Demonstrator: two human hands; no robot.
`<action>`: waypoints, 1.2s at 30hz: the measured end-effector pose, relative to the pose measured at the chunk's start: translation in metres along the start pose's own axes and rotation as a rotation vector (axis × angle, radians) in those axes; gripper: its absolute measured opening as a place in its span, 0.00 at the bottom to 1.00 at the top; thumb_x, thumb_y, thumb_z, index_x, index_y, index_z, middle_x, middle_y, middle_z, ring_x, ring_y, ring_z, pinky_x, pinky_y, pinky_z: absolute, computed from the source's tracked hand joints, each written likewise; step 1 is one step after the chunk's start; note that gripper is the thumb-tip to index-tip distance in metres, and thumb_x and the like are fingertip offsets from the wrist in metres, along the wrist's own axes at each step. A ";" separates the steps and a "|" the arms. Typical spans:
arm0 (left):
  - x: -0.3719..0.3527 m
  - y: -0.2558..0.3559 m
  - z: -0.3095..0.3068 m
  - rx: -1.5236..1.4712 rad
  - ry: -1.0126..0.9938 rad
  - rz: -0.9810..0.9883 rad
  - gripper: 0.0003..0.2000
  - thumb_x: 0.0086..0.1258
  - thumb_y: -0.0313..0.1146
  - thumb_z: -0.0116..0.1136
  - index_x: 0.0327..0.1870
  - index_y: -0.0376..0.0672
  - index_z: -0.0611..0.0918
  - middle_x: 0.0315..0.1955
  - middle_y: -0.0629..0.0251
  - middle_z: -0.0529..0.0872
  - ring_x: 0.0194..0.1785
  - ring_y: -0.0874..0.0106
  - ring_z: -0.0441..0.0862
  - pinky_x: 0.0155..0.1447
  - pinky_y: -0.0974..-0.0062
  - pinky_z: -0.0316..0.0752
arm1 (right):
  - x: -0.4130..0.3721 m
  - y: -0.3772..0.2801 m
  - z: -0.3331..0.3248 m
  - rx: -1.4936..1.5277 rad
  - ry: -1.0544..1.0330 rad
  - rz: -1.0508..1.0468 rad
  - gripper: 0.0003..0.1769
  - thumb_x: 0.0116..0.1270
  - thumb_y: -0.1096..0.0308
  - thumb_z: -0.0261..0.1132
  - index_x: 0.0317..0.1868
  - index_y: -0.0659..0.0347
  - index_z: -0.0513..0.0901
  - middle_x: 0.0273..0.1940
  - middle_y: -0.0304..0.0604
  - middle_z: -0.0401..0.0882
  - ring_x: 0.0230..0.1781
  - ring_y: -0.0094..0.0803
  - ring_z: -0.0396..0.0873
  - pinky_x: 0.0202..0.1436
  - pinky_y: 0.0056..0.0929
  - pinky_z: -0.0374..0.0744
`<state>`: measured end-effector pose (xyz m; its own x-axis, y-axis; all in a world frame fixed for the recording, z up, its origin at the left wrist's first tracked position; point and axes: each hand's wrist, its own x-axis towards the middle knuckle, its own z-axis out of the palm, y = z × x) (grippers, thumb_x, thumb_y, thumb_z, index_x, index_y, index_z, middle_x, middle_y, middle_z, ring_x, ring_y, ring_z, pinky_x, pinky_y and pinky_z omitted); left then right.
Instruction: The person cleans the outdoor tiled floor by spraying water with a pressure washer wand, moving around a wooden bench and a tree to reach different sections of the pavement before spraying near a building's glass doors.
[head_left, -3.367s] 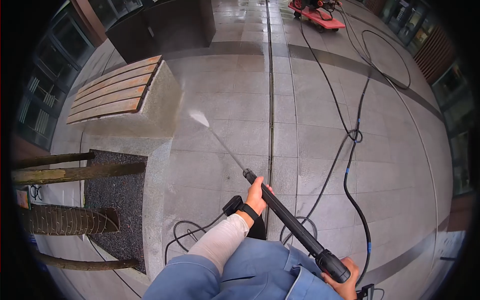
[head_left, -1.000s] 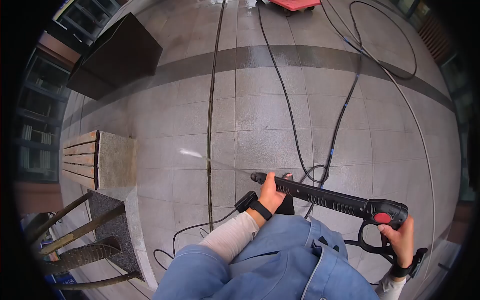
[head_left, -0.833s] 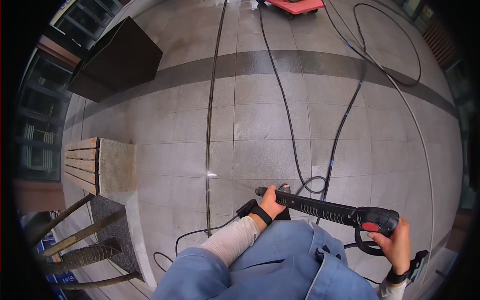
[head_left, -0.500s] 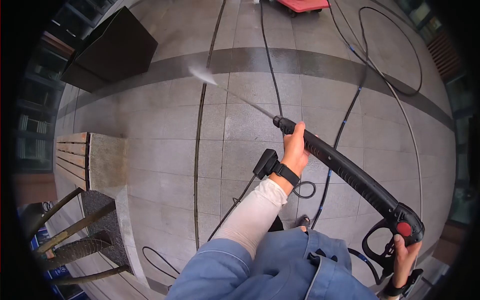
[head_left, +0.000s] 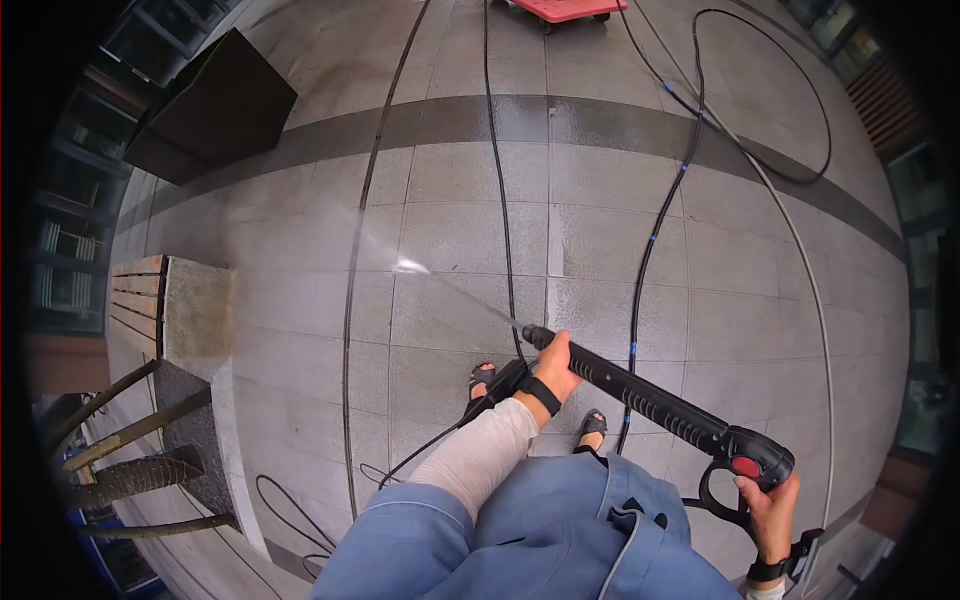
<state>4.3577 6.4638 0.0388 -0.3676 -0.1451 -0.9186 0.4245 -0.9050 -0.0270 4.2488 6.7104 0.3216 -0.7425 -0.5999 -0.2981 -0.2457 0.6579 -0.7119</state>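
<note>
A long black spray gun slants across the front of my body, its thin metal lance pointing up and left. White spray leaves the tip just above the grey paving. My left hand is wrapped round the front of the gun's barrel, with a black strap and device on that wrist. At the lower right, my right hand closes on the rear grip, its thumb by the red round button. Part of the trigger area is hidden by the fingers.
Black hoses and a grey hose run over the tiles. A dark planter box stands at upper left, a slatted bench at left, above propped poles. A red cart is at the top.
Both hands and the gun have moved down and left in view. The spray now lands nearer my body. Both sandalled feet show now, and the hoses and cart have shifted left in view.
</note>
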 end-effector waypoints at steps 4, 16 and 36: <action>-0.016 -0.074 0.141 0.414 -0.398 0.266 0.10 0.60 0.37 0.56 0.29 0.40 0.71 0.24 0.68 0.72 0.25 0.73 0.72 0.29 0.69 0.73 | -0.036 0.085 -0.047 0.074 0.377 -0.042 0.17 0.55 0.67 0.65 0.43 0.66 0.74 0.30 0.36 0.74 0.25 0.20 0.70 0.28 0.18 0.69; -0.048 -0.165 -0.076 -0.066 0.147 -0.063 0.13 0.63 0.36 0.41 0.41 0.36 0.69 0.42 0.52 0.75 0.49 0.56 0.73 0.54 0.51 0.68 | 0.041 0.110 -0.122 -0.070 -0.331 -0.058 0.18 0.43 0.71 0.72 0.34 0.67 0.77 0.25 0.44 0.78 0.23 0.30 0.74 0.30 0.24 0.72; -0.017 -0.216 -0.078 -0.106 0.042 -0.120 0.12 0.63 0.34 0.46 0.42 0.37 0.66 0.34 0.57 0.73 0.38 0.60 0.76 0.43 0.54 0.74 | 0.007 0.139 -0.177 0.093 -0.312 0.113 0.16 0.45 0.70 0.69 0.36 0.66 0.78 0.23 0.38 0.76 0.21 0.23 0.72 0.23 0.22 0.70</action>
<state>4.3370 6.6932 0.0289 -0.3867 -0.0192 -0.9220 0.4653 -0.8673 -0.1771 4.0993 6.8781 0.3333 -0.5320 -0.6450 -0.5486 -0.1042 0.6928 -0.7135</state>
